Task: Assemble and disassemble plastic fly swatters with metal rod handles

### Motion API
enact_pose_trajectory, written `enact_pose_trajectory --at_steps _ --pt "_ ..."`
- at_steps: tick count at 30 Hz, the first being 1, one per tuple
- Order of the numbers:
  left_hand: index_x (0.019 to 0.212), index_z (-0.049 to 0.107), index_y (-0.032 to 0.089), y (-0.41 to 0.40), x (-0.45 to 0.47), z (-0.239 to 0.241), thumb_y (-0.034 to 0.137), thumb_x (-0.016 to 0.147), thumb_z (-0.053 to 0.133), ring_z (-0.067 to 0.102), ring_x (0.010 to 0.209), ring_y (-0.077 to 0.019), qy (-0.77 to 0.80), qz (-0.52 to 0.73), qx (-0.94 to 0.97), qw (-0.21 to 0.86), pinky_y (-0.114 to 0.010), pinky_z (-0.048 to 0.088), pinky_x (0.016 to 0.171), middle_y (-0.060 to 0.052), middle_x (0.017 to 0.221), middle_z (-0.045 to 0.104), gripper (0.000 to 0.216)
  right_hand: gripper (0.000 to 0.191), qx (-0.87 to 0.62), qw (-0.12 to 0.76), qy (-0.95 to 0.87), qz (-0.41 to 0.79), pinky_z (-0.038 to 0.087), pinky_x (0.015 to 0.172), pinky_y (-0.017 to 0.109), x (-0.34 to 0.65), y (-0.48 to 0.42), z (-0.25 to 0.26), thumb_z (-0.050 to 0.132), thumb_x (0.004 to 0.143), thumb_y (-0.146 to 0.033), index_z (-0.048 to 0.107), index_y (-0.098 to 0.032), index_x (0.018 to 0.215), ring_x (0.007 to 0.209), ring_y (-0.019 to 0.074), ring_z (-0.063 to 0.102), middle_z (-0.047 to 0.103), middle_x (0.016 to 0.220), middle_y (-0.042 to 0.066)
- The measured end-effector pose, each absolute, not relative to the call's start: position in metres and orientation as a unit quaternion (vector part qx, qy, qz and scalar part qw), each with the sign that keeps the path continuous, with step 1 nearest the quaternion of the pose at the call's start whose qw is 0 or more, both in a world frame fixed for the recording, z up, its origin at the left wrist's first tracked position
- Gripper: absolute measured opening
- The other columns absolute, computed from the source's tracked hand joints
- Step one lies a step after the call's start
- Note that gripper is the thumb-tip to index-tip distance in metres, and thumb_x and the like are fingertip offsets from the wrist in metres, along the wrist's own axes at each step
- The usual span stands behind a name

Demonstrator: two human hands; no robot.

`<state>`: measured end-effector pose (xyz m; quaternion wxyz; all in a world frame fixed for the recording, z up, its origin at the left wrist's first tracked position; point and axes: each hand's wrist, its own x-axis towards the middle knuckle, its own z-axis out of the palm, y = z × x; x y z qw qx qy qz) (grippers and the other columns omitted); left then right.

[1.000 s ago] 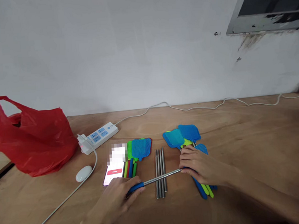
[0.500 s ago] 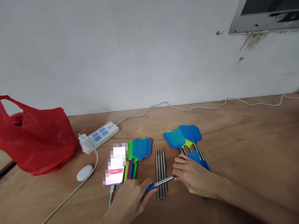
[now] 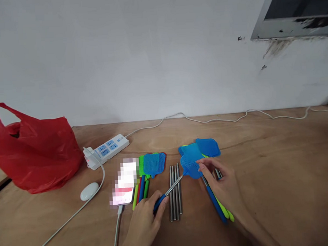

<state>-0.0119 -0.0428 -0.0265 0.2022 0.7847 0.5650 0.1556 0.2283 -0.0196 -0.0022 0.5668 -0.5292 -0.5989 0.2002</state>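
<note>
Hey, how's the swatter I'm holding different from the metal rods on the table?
The swatter has a blue head and blue grip; the rods are bare metal. The swatter is held, grip in the left hand, head at the right hand's fingertips; the rods lie side by side on the table. Both show silvery metal.

The person's left hand (image 3: pixel 145 216) and right hand (image 3: pixel 222 183) are both bare, with slender fingers (image 3: pixel 210 161). The left wrist (image 3: pixel 135 236) and the right forearm (image 3: pixel 253 227) are bare also, of slim shape, until the near edge of the view.
</note>
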Motion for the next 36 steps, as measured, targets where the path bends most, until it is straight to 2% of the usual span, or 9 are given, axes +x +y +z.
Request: enact_pose_trajectory --at_steps 5,8,12,17,20,23,29,33,36 --pt "0.09 0.058 0.026 -0.049 -0.007 -0.033 0.036 0.103 0.036 0.072 0.068 -0.0243 0.574 0.22 0.774 0.152 -0.027 0.039 0.056 0.0 0.073 0.072 0.028 0.028 -0.499 0.632 -0.307 0.508 0.046 0.052 0.027 0.21 -0.031 -0.027 0.08 0.071 -0.047 0.073 -0.02 0.075 0.058 0.0146 0.058 0.064 0.064 0.0" --pt "0.089 0.056 0.026 -0.052 -0.002 -0.039 0.036 0.105 0.033 0.071 0.061 -0.0225 0.568 0.264 0.769 0.128 -0.026 0.04 0.053 0.001 0.069 0.071 0.03 0.035 -0.466 0.658 -0.196 0.558 0.053 0.075 0.031 0.198 -0.03 -0.034 0.086 0.063 -0.042 0.076 -0.019 0.088 0.084 0.02 0.066 0.074 0.088 0.006" --pt "0.094 0.055 0.026 -0.056 0.005 -0.047 0.037 0.106 0.03 0.071 0.057 -0.0202 0.558 0.304 0.767 0.087 -0.025 0.041 0.048 0.002 0.069 0.071 0.03 0.035 -0.393 0.629 -0.112 0.661 0.048 0.098 0.038 0.187 -0.015 -0.029 0.084 0.064 -0.035 0.075 -0.018 0.093 0.106 0.0254 0.065 0.075 0.104 0.01" --pt "0.096 0.055 0.025 -0.059 0.015 -0.054 0.038 0.108 0.028 0.071 0.054 -0.0193 0.548 0.327 0.77 0.012 -0.025 0.04 0.044 0.001 0.068 0.072 0.032 0.015 -0.324 0.607 -0.054 0.724 0.054 0.08 0.033 0.169 -0.004 -0.018 0.079 0.066 -0.02 0.069 -0.016 0.077 0.081 0.0181 0.065 0.071 0.083 0.006" --pt "0.1 0.055 0.025 -0.061 0.02 -0.059 0.035 0.108 0.027 0.072 0.058 -0.019 0.533 0.318 0.784 0.017 -0.024 0.042 0.046 0.0 0.073 0.073 0.03 0.012 -0.27 0.613 -0.023 0.742 0.049 0.061 0.026 0.16 -0.006 -0.013 0.075 0.069 -0.015 0.064 -0.016 0.071 0.054 0.0086 0.047 0.049 0.056 -0.006" --pt "0.1 0.055 0.025 -0.063 0.024 -0.066 0.032 0.108 0.026 0.072 0.056 -0.0202 0.543 0.287 0.788 0.049 -0.025 0.039 0.044 0.0 0.071 0.073 0.031 0.017 -0.221 0.632 0.0 0.743 0.036 0.047 0.02 0.155 -0.009 -0.009 0.073 0.063 -0.013 0.057 -0.016 0.063 0.046 0.0052 0.028 0.029 0.052 -0.011" --pt "0.1 0.056 0.022 -0.069 0.029 -0.071 0.028 0.104 0.025 0.07 0.056 -0.0276 0.561 0.197 0.791 0.143 -0.03 0.033 0.045 -0.005 0.068 0.071 0.031 0.047 -0.243 0.665 0.012 0.706 0.017 0.04 0.02 0.153 -0.011 -0.006 0.082 0.061 -0.02 0.035 -0.02 0.054 0.047 0.0052 0.012 0.02 0.051 -0.012" --pt "0.101 0.058 0.022 -0.07 0.025 -0.06 0.034 0.102 0.026 0.068 0.073 -0.0264 0.555 0.185 0.752 0.302 -0.03 0.04 0.06 -0.007 0.08 0.069 0.034 0.062 -0.314 0.658 0.0 0.684 0.005 0.039 0.022 0.152 -0.009 -0.005 0.092 0.057 -0.023 0.03 -0.022 0.057 0.048 0.0048 0.0 0.012 0.049 -0.016" --pt "0.095 0.057 0.022 -0.067 0.013 -0.048 0.057 0.097 0.04 0.06 0.077 -0.0201 0.531 0.228 0.65 0.494 -0.027 0.044 0.067 -0.004 0.084 0.062 0.039 0.065 -0.314 0.651 0.001 0.691 0.004 0.04 0.022 0.151 -0.01 -0.004 0.095 0.053 -0.026 0.03 -0.023 0.059 0.048 0.0044 -0.001 0.011 0.049 -0.017"
